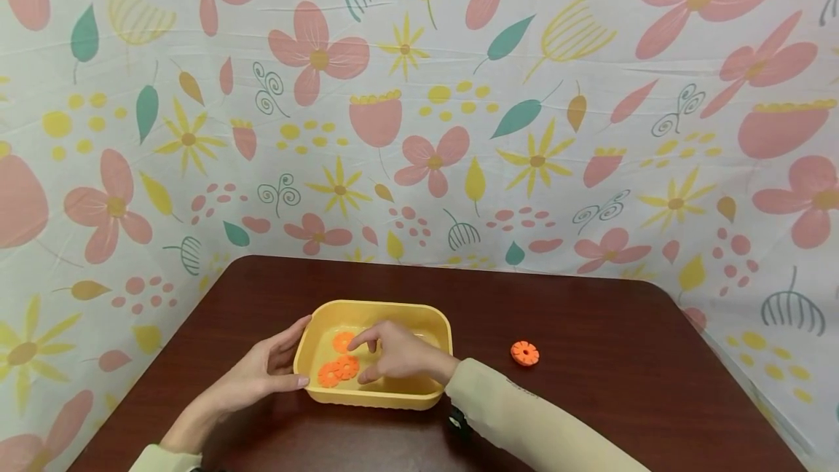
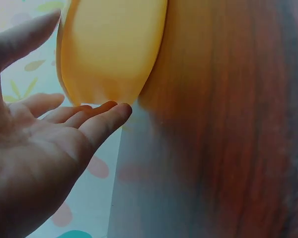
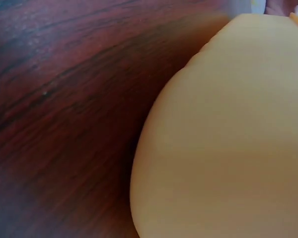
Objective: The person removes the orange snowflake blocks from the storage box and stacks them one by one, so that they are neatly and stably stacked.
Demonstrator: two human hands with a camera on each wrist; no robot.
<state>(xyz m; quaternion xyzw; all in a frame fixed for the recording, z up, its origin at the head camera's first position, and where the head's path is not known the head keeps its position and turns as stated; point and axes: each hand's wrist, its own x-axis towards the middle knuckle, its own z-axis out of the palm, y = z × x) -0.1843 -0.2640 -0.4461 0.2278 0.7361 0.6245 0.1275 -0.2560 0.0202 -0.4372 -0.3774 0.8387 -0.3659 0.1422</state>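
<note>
A yellow plastic tub (image 1: 380,400) stands on the table, and several flat orange flower-shaped discs (image 1: 329,375) lie at the left of its floor. My right hand (image 1: 396,354) reaches over the tub's right wall into it. Thumb and index finger are spread apart near the discs, with nothing seen between them. At the tub's left end, my left hand (image 1: 265,368) touches the wall with fairly straight fingers, as the left wrist view shows with the palm (image 2: 39,148) spread. The right wrist view shows only the tub's wall (image 3: 228,129), not the hand.
Another orange flower-shaped piece (image 1: 525,353), thicker in look, lies on the dark brown wooden table (image 1: 590,399) right of the tub. A white cloth (image 1: 419,108) printed with flowers and leaves hangs behind and beside the table.
</note>
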